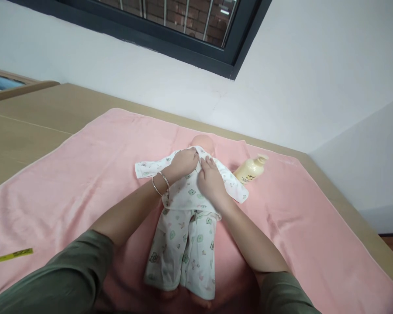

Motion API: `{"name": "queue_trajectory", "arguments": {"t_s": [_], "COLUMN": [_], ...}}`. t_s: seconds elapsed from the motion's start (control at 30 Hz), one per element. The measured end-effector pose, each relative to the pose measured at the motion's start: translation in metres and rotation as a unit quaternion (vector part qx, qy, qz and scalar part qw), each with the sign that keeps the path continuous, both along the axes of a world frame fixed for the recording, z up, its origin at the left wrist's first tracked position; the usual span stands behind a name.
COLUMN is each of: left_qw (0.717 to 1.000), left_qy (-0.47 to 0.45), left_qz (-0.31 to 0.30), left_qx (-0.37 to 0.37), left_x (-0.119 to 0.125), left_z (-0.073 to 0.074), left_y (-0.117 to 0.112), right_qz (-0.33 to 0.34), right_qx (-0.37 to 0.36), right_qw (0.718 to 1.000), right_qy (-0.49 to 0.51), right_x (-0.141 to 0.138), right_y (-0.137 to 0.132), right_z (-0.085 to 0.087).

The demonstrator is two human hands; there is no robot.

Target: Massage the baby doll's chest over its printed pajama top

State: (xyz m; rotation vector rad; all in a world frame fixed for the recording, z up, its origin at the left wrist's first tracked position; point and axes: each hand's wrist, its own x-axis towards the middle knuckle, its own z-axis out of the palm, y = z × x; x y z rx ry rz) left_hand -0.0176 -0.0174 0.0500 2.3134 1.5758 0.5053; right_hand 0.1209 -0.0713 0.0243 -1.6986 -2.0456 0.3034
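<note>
A baby doll lies on its back, its smooth head pointing away from me and its feet toward me. It wears a white long-sleeved shirt with small green and pink prints, and matching trousers. My left hand, with two thin bangles at the wrist, is closed on the shirt near the neckline. My right hand rests on the chest just beside it, fingers stretched toward the collar. The fingertips of the left hand are partly hidden. Both sleeves of the shirt spread outward.
A pale yellow pump bottle leans beside the right-hand sleeve. Under the doll is a pink blanket on a wooden surface. A yellow strip lies at the left. Behind rise a white wall and a dark window frame.
</note>
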Motion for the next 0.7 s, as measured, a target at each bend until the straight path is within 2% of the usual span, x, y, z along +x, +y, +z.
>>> {"name": "queue_trajectory", "arguments": {"t_s": [0.07,0.17,0.27,0.4,0.53,0.7], "left_qw": [1.0,0.998,0.992,0.99,0.994,0.998], "left_qy": [-0.007,0.046,0.103,0.125,0.095,0.047], "left_qz": [0.014,-0.013,-0.033,-0.038,-0.035,0.013], "left_qx": [-0.004,0.039,0.067,0.053,0.041,0.036], "left_x": [-0.001,0.004,0.009,0.013,0.01,0.008], "left_z": [-0.005,-0.006,0.001,0.013,0.008,-0.01], "left_y": [0.007,0.002,-0.016,-0.033,-0.022,0.002], "right_qz": [0.007,0.001,-0.025,-0.054,-0.062,0.031], "right_qx": [0.003,0.003,-0.006,-0.037,-0.043,-0.043], "right_qw": [1.0,1.0,0.999,0.998,0.995,0.995], "right_qy": [0.006,0.025,0.021,-0.023,-0.066,-0.085], "right_x": [-0.003,0.005,0.021,0.029,0.013,-0.008], "right_y": [-0.004,0.005,0.024,0.036,0.017,-0.013], "right_z": [0.0,0.001,0.001,0.003,0.011,0.02]}}
